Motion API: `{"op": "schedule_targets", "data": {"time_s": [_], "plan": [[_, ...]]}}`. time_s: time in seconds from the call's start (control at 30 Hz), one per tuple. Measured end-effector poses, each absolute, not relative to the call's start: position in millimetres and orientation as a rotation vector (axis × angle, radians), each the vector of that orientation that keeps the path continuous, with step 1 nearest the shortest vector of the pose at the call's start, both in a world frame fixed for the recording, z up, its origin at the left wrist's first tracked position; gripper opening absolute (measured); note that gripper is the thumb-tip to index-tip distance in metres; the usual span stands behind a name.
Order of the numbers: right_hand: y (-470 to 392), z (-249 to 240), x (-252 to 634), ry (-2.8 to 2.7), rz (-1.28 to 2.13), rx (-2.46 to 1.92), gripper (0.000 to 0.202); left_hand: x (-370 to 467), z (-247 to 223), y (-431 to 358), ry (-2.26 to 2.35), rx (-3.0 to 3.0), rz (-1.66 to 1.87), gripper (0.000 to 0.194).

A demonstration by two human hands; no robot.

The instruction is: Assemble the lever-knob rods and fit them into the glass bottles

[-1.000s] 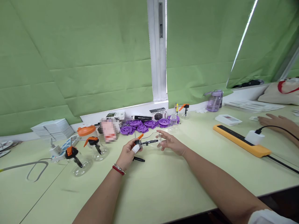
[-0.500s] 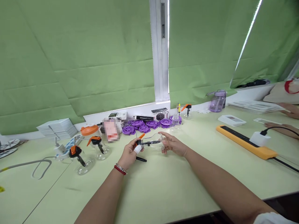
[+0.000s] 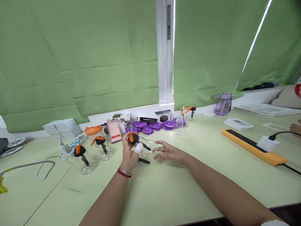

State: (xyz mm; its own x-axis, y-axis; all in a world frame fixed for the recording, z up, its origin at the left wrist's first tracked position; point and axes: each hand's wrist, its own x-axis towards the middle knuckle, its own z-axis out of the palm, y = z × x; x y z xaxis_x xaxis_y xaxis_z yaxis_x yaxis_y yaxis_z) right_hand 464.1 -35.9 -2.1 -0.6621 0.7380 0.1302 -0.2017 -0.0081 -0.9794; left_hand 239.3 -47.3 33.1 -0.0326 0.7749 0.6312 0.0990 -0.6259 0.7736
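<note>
My left hand (image 3: 130,154), with a white wrap on one finger, is closed around the neck of a clear glass bottle (image 3: 148,145). The bottle's black-and-orange spout top (image 3: 134,138) shows above that hand, and a black tube runs down inside. The bottle leans with its base toward my right hand (image 3: 170,152). Spread fingers of the right hand are at the base; whether they touch the glass I cannot tell. Beneath the bottle, a black stick-like piece (image 3: 144,160) lies on the table. Two similar bottles, a nearer one (image 3: 88,168) and a farther one (image 3: 105,153), stand to the left.
Purple plastic parts (image 3: 155,126) lie along the wall beside a phone (image 3: 115,133) and boxes. Another spout bottle (image 3: 192,116) stands behind. On the right are an orange power strip (image 3: 251,147), cards (image 3: 238,124), a purple jug (image 3: 223,105) and another person's hand (image 3: 295,128).
The bottle has tipped, so its spout top is now higher and faces me more. My right hand's fingers have loosened and spread at the base. The view has shifted slightly left.
</note>
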Motion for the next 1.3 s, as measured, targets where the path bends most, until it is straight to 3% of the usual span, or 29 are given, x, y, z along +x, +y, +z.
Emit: {"op": "schedule_targets", "data": {"time_s": [0.13,0.27,0.5,0.67,1.0,1.2,1.3], "plan": [[-31.7,-1.2,474.3,-1.517,1.663,-0.706,0.075,216.6,41.6,-39.4,1.085,1.714,2.086,0.069],[-22.2,-5.3,488.6,-1.410,1.517,-0.839,0.075,189.2,43.2,-29.0,1.458,1.838,2.173,0.068],[-8.6,-14.1,505.7,-1.317,1.297,-1.007,0.073,176.8,39.1,-20.9,2.300,1.962,1.826,0.073],[1.0,-22.4,517.5,-1.244,1.144,-1.120,0.071,180.5,42.7,-23.5,2.631,2.006,1.423,0.066],[8.1,-40.5,508.3,-1.491,1.022,-1.205,0.054,181.3,55.2,-26.2,2.737,1.718,0.921,0.060],[13.1,-49.5,506.6,-1.593,0.965,-1.238,0.047,178.7,63.7,-28.2,2.817,1.671,0.709,0.065],[14.3,-50.6,508.8,-1.583,0.979,-1.240,0.047,176.6,67.3,-28.9,2.812,1.648,0.638,0.057]]}}
